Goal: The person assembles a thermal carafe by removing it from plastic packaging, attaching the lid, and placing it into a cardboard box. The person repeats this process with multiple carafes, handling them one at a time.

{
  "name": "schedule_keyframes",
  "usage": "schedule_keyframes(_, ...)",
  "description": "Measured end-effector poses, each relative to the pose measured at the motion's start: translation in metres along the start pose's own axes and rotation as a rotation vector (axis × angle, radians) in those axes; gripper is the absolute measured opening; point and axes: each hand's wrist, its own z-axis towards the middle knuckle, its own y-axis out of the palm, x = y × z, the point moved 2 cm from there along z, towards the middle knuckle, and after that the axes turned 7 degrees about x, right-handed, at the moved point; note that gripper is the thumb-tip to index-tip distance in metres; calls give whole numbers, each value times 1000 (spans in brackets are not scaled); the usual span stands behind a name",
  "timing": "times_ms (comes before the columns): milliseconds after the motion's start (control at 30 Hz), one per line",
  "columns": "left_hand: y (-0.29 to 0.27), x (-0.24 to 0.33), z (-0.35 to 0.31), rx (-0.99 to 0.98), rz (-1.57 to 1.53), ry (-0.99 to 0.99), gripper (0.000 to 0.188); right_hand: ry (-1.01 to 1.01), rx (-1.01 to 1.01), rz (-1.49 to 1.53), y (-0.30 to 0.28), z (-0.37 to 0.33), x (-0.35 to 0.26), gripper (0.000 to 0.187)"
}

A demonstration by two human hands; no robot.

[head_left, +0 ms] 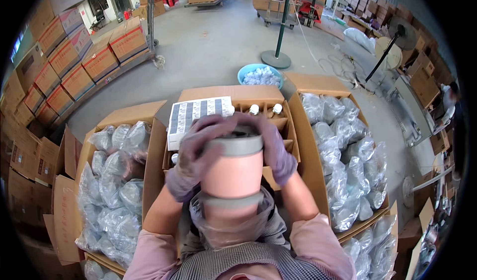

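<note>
A pink cylindrical container (231, 175) with grey bands stands upright close to my body, its top dark and partly covered by my fingers. Clear plastic bag film (226, 230) surrounds its lower part. My left hand (196, 153), in a purplish glove, curls round the upper left of the container, slightly blurred. On the other side my right hand (276, 148), gloved alike, grips the upper right, its fingers reaching over the top. Just beyond them is an open divided carton (293, 136) with several white-capped bottles (254, 109). A white sheet or flat box with dark printed blocks (198, 112) lies across its left part.
Open cartons at left (153, 156) and right (313, 180) hold clear-bagged items. A blue basin (241, 74) of pale pieces sits on the floor beyond, beside a green fan stand (276, 59). Stacked cartons (64, 56) line the left; cables (343, 64) lie right.
</note>
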Motion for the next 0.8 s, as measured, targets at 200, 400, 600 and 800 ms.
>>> schedule_keyframes(200,11,36,15,102,277,-70,38,-61,176,-24,-11,0,7,42)
schedule_keyframes(400,-12,-40,-15,126,-281,-245,20,-286,-184,74,4,1,-53,49)
schedule_keyframes(600,17,2,15,-79,115,-40,15,165,-28,194,-14,-1,33,52)
schedule_keyframes(800,-18,-44,7,-80,-446,-316,27,15,-57,197,-8,20,-6,65)
